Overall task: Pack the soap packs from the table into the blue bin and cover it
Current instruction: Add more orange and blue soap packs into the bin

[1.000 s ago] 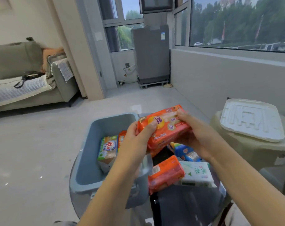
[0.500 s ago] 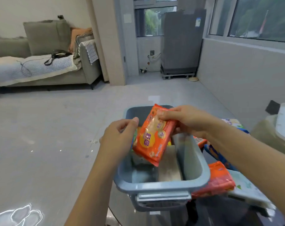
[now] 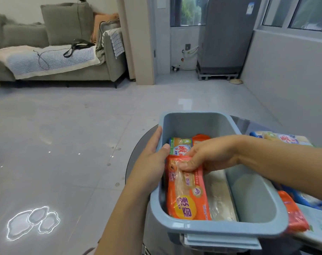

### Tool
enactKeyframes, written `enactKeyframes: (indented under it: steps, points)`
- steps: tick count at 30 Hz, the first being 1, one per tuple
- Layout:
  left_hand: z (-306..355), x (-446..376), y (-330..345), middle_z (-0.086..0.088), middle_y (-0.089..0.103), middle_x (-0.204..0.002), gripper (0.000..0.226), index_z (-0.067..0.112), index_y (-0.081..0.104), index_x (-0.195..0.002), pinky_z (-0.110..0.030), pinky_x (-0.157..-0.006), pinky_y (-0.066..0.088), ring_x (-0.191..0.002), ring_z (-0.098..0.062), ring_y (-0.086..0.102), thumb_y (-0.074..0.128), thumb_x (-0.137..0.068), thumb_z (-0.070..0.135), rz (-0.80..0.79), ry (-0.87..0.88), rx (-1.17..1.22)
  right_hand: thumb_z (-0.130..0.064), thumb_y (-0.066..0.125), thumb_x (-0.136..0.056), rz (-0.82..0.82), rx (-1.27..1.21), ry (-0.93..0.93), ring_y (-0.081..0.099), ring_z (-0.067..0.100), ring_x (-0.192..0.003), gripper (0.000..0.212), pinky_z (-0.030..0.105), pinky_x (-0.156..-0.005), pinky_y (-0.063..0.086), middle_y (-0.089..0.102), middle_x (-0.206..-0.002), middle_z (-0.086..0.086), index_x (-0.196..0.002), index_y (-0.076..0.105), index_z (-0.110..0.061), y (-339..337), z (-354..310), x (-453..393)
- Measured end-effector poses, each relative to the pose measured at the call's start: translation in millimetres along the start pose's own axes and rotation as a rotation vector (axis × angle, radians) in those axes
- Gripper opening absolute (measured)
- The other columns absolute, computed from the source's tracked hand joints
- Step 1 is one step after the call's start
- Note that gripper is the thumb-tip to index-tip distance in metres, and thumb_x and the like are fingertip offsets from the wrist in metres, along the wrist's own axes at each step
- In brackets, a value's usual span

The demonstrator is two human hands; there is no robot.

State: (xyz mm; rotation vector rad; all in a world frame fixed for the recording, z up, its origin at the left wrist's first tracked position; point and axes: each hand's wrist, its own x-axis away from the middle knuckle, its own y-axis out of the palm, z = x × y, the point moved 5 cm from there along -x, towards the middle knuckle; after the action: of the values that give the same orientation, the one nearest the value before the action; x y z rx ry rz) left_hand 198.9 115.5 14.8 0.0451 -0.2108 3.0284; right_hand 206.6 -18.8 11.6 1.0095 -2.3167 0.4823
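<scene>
right hand pinching the orange soap pack flat into the blue bin, left hand gripping its rim, so a hard shove could slide the bin off the table edge

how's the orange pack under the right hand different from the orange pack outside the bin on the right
The orange pack in the bin lies inside the blue bin with the right hand on it; the orange pack on the table lies outside, untouched. The first shows its printed face; the second is half hidden by the rim. Both have orange wrappers.

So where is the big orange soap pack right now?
In the head view, the big orange soap pack lies inside the blue plastic bin, against its left wall, under the right hand.
</scene>
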Motion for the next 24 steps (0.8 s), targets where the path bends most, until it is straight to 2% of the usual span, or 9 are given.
enactKeyframes:
  steps: [4, 6, 8, 10, 14, 17, 20, 22, 24]
  points:
    - [0, 0, 1, 0.036, 0.041, -0.093, 0.048, 0.038, 0.033, -0.142, 0.005, -0.045, 0.037, -0.057, 0.036, 0.045, 0.042, -0.099, 0.019, 0.000, -0.021, 0.008, -0.027, 0.049, -0.092, -0.062, 0.168, 0.120, 0.063, 0.007, -0.090, 0.025, 0.017, -0.082, 0.051, 0.065, -0.103, 0.000, -0.107, 0.058, -0.010, 4, -4, -4]
    - [0, -1, 2, 0.032, 0.045, -0.096, 0.049, 0.037, 0.034, -0.142, 0.004, -0.046, 0.038, -0.059, 0.034, 0.048, 0.043, -0.098, 0.017, 0.002, -0.020, 0.016, -0.040, 0.049, -0.091, -0.024, 0.495, 0.172, 0.060, 0.001, -0.083, 0.031, 0.011, -0.070, 0.048, 0.064, -0.097, -0.008, -0.111, 0.057, -0.017, 5, -12, -7]
    - [-1, -1, 1, 0.033, 0.047, -0.096, 0.049, 0.035, 0.035, -0.142, 0.004, -0.048, 0.038, -0.060, 0.034, 0.049, 0.043, -0.098, 0.014, 0.001, -0.012, 0.022, -0.053, 0.047, -0.087, 0.046, 0.925, 0.200, 0.054, 0.007, -0.084, 0.044, 0.018, -0.072, 0.040, 0.061, -0.096, -0.008, -0.115, 0.058, -0.020, 4, -19, -12]
    - [-2, -1, 1, 0.037, 0.043, -0.093, 0.049, 0.036, 0.035, -0.142, 0.005, -0.048, 0.037, -0.062, 0.035, 0.047, 0.042, -0.098, 0.015, -0.005, -0.004, 0.016, -0.058, 0.047, -0.084, 0.083, 1.170, 0.189, 0.049, 0.013, -0.086, 0.053, 0.025, -0.076, 0.035, 0.059, -0.102, -0.003, -0.118, 0.058, -0.020, 6, -22, -19]
    - [-3, -1, 0, 0.038, 0.045, -0.092, 0.048, 0.037, 0.037, -0.141, 0.004, -0.049, 0.038, -0.063, 0.034, 0.049, 0.043, -0.098, 0.016, -0.006, 0.007, 0.025, -0.058, 0.055, -0.079, 0.020, 1.117, 0.158, 0.051, 0.011, -0.088, 0.055, 0.024, -0.078, 0.037, 0.058, -0.101, -0.006, -0.119, 0.057, -0.020, 6, -20, -22]
    - [-4, -1, 1, 0.037, 0.045, -0.093, 0.047, 0.041, 0.036, -0.139, 0.003, -0.049, 0.040, -0.065, 0.032, 0.051, 0.043, -0.098, 0.018, -0.016, 0.004, 0.033, -0.052, 0.060, -0.080, -0.078, 1.092, 0.187, 0.047, 0.011, -0.101, 0.059, 0.022, -0.082, 0.034, 0.056, -0.116, -0.006, -0.129, 0.048, -0.023, 5, -18, -24]
    - [-4, 0, 0, 0.037, 0.047, -0.095, 0.046, 0.042, 0.038, -0.135, 0.004, -0.052, 0.039, -0.067, 0.034, 0.050, 0.043, -0.098, 0.017, -0.013, 0.018, 0.026, -0.037, 0.067, -0.080, -0.134, 1.014, 0.181, 0.041, 0.011, -0.118, 0.072, 0.018, -0.086, 0.030, 0.047, -0.135, -0.001, -0.140, 0.031, -0.019, 8, -13, -32]
    - [-5, -1, -1, 0.035, 0.048, -0.098, 0.045, 0.043, 0.039, -0.133, 0.005, -0.054, 0.038, -0.068, 0.034, 0.049, 0.043, -0.098, 0.016, -0.011, 0.027, 0.027, -0.026, 0.073, -0.076, -0.108, 0.921, 0.120, 0.047, 0.007, -0.111, 0.077, 0.017, -0.086, 0.035, 0.052, -0.130, -0.003, -0.140, 0.031, -0.018, 7, -13, -29]
    - [-6, -1, 0, 0.038, 0.045, -0.098, 0.045, 0.044, 0.038, -0.134, 0.006, -0.051, 0.037, -0.067, 0.036, 0.047, 0.043, -0.098, 0.018, -0.012, 0.027, 0.020, -0.022, 0.075, -0.074, -0.053, 0.788, 0.076, 0.057, 0.001, -0.094, 0.067, 0.012, -0.078, 0.043, 0.060, -0.114, -0.009, -0.132, 0.041, -0.021, 3, -14, -21]
